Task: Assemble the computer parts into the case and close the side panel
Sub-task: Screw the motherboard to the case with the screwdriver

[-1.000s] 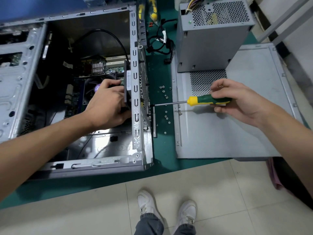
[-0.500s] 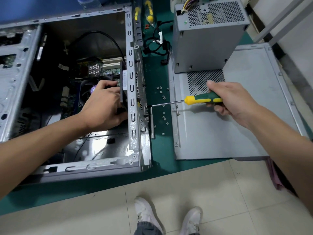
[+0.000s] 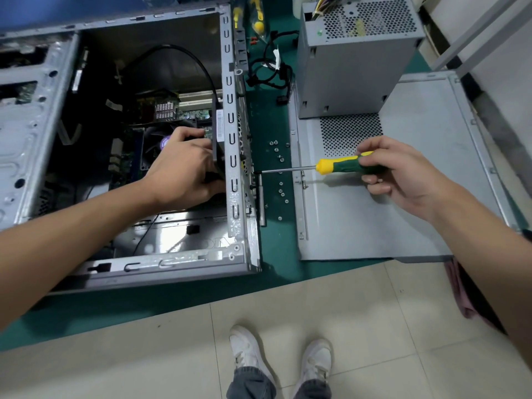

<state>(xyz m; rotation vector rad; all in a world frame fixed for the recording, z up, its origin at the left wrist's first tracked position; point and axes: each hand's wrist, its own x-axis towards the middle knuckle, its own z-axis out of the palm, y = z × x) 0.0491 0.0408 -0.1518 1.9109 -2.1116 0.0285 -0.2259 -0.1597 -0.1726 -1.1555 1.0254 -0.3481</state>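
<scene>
An open grey computer case [image 3: 236,174] lies on its side on the green mat. Inside it, my left hand [image 3: 184,168] grips a black fan [image 3: 216,145] and holds it against the case's rear wall. My right hand [image 3: 403,174] pinches the green and yellow handle of a screwdriver [image 3: 342,166]. Its shaft lies level and its tip touches the outside of the rear wall. The grey side panel [image 3: 417,214] lies flat to the right of the case. A grey power supply [image 3: 354,61] stands on the panel's far end.
Several loose screws [image 3: 280,185] lie on the green mat [image 3: 276,249] between case and panel. Black cables [image 3: 270,70] and yellow-handled tools [image 3: 256,15] lie behind them. The mat's front edge runs just above my shoes, over a tiled floor.
My right hand has changed its hold on the screwdriver handle, fingers now pinching it from above, as the handle turns. The tip stays at the rear wall. My left hand stays on the fan.
</scene>
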